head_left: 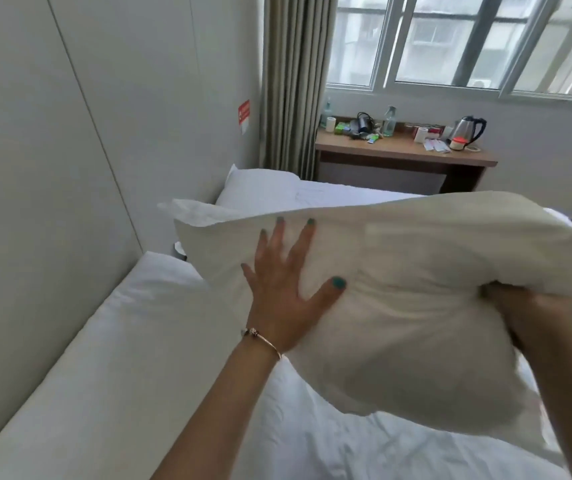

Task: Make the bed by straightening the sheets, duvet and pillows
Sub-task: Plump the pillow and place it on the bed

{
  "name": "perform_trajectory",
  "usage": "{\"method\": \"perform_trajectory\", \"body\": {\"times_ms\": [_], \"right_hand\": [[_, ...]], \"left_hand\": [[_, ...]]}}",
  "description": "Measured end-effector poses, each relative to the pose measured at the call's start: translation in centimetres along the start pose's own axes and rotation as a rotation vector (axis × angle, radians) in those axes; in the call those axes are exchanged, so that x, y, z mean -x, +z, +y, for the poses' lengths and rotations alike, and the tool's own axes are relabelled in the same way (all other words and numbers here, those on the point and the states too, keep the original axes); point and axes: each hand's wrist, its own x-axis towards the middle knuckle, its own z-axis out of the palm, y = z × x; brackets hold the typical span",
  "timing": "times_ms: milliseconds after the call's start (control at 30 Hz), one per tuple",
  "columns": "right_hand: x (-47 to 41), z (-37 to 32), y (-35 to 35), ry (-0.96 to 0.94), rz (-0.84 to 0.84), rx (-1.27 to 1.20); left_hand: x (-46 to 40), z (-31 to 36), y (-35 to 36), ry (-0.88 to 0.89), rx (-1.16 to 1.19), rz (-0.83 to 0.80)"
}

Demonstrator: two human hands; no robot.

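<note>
1. A white pillow (398, 299) is held up in the air above the bed (111, 358), tilted, with its long edge uppermost.
2. The left hand (284, 292) is laid flat against the near face of the pillow, fingers spread and straight, thumb out to the right; nothing is gripped by it.
3. A thin bracelet (262, 337) is worn just below the left hand, at the wrist.
4. The right hand (520, 313) is seen at the pillow's right end, its fingers curled into the fabric, which is bunched and gripped there.
5. Beneath both hands, rumpled white bedding (312, 438) is spread over the bed.
6. Beyond the left hand, a second pillow (260, 188) lies against the wall.
7. Farther off, past the pillow's upper edge, a wooden surface (405, 152) under the window carries a kettle (468, 128) and bottles.
</note>
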Motion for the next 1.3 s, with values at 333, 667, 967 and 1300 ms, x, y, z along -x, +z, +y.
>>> {"method": "perform_trajectory", "body": {"times_ms": [333, 667, 967, 1300], "right_hand": [[12.6, 17.9, -20.8, 0.608, -0.191, 0.300], [18.4, 25.6, -18.9, 0.578, -0.846, 0.860], [20.4, 27.3, -12.2, 0.613, -0.726, 0.981], [5.8, 28.5, 6.7, 0.374, -0.687, 0.797]], "left_hand": [[13.4, 2.5, 26.1, 0.067, -0.842, -0.939], [20.4, 1.4, 28.4, -0.289, -0.789, -0.792], [19.4, -3.8, 27.1, -0.143, -0.903, -0.771], [3.0, -9.7, 27.9, -0.086, -1.010, -0.757]]}}
